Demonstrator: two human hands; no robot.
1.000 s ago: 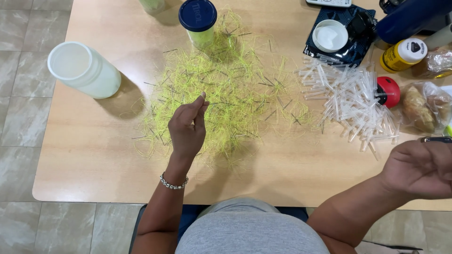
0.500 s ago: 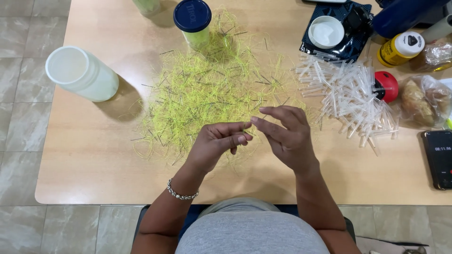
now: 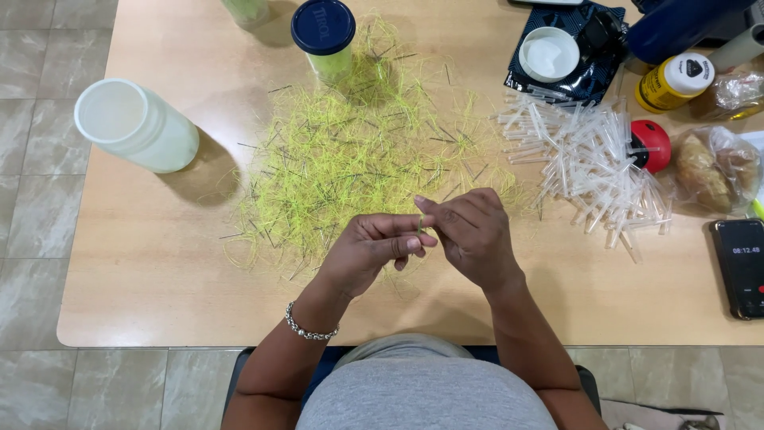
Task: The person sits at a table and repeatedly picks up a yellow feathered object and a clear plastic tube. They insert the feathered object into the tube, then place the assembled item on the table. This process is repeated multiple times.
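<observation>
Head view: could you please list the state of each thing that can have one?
Left hand: pinching a yellow-green strand.
Right hand: fingertips on the same strand.
White jar: open, no lid.
Blue-lidded jar: closed.
Yellow bottle: capped.
Phone: screen lit.
Bag: closed round its contents.

Left hand [image 3: 374, 251] and right hand [image 3: 471, 235] pinch one yellow-green strand [image 3: 420, 225] together, just below the strand pile [image 3: 350, 159].

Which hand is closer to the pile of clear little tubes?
The right hand. It sits just left of the tube pile, with a short strip of bare table between them. The left hand is farther away, on the other side of the right hand, by the yellow threads.
</observation>
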